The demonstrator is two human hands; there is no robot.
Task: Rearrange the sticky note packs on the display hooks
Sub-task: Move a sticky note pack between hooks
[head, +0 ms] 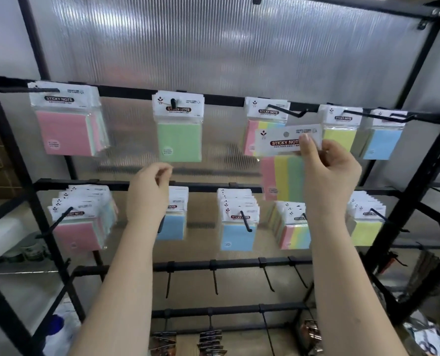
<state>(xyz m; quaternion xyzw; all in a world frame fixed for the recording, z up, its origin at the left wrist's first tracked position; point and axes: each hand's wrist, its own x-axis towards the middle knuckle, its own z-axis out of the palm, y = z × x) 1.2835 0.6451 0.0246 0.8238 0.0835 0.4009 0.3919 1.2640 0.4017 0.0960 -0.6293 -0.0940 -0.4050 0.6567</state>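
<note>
My right hand (328, 163) pinches the white header of a multicolour sticky note pack (283, 173), held free in the air just below the third top-row hook (288, 113), where another multicolour pack (252, 134) hangs. My left hand (149, 186) hovers with fingers curled and nothing in it, below the green pack (180, 140) and in front of a blue pack (172, 224) on the middle rail. The top rail also carries pink (64, 132), yellow (339, 134) and blue (382, 143) packs.
The middle rail holds stacks of pink (77, 232), blue (237, 235), multicolour (293, 235) and yellow (365, 232) packs. Bare black hooks (215, 278) stick out of the lower rails. Metal clips (211, 343) hang at the bottom. A black rack frame (417, 176) stands at the right.
</note>
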